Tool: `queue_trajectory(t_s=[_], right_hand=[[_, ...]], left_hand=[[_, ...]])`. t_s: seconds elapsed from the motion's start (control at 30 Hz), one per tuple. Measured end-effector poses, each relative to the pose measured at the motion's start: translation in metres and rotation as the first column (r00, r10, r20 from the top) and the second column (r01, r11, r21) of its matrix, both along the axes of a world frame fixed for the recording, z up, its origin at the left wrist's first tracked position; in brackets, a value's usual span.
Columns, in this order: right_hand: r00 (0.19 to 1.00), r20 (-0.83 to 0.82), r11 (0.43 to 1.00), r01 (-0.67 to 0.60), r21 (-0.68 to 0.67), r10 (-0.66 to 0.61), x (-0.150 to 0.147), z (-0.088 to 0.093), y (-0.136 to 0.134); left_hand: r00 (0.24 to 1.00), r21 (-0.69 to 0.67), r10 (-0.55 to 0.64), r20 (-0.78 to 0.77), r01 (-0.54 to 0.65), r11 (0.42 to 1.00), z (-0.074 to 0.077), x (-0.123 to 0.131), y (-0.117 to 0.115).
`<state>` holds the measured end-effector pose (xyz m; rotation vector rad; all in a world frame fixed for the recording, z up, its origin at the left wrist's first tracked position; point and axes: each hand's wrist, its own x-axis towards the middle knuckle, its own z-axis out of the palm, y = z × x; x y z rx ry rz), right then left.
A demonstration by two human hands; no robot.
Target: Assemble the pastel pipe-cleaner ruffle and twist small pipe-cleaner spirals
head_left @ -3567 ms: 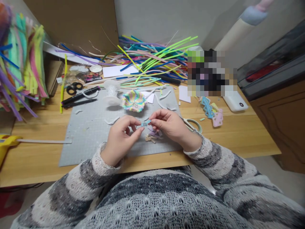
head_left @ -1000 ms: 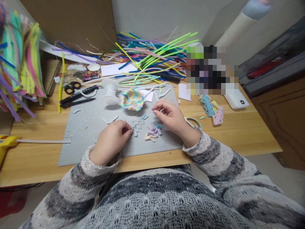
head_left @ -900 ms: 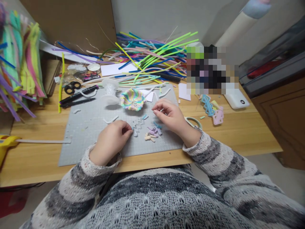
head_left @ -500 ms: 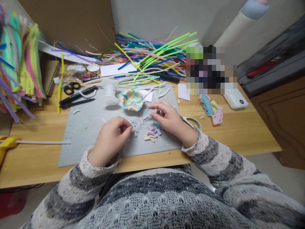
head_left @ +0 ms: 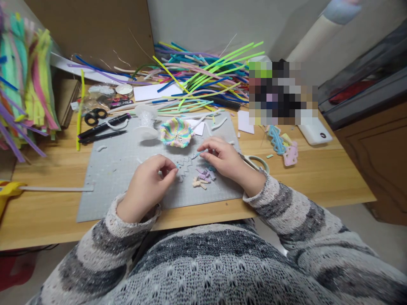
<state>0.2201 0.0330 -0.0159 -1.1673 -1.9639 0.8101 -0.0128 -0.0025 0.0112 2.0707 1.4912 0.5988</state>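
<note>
A thin zigzag wire with light-blue ends stretches between my two hands, just above the grey cutting mat. Its left end is pinched between the thumb and fingertips of my left hand. At the other end, my right hand has its thumb and index finger closed on the blue tip. Small knotted pieces of pipe cleaner, cream, lilac and blue, lie on the mat below my right hand. Beyond the wire sits a ruffled pastel pipe-cleaner dish.
Scissors lie partly under my right wrist. A spool of clear thread stands behind my left hand, with black pens left of it. Many coloured pipe cleaners heap at the back. A yellow glue gun is at the left edge.
My right hand has lowered slightly and its thumb and index finger have closed on the wire's right end. My left hand has hardly moved.
</note>
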Motion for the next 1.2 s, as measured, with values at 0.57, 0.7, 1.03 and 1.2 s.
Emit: queue_trajectory(t_s=[0.57,0.7,1.03,1.2], right_hand=[[0.997,0.006,0.993,0.080,0.087,-0.081,0.0035,0.0022,0.0032],[0.995,0.004,0.993,0.098,0.067,-0.099,0.0031,0.0001,0.0046],[0.995,-0.017,0.995,0.098,0.017,-0.098,-0.0031,-0.0045,0.0034],[0.992,-0.024,0.993,0.122,0.005,-0.122,-0.0014,-0.0041,0.0033]], left_hand=[[1.000,0.002,-0.006,-0.016,0.006,1.000,0.0026,0.0015,-0.0001],[1.000,-0.003,-0.013,-0.020,0.013,1.000,0.0043,0.0020,-0.0012],[0.984,-0.098,0.119,-0.129,-0.133,0.986,0.0041,0.0018,-0.0015],[0.969,-0.135,0.136,-0.205,-0.166,0.977,0.0032,0.0016,-0.0007]])
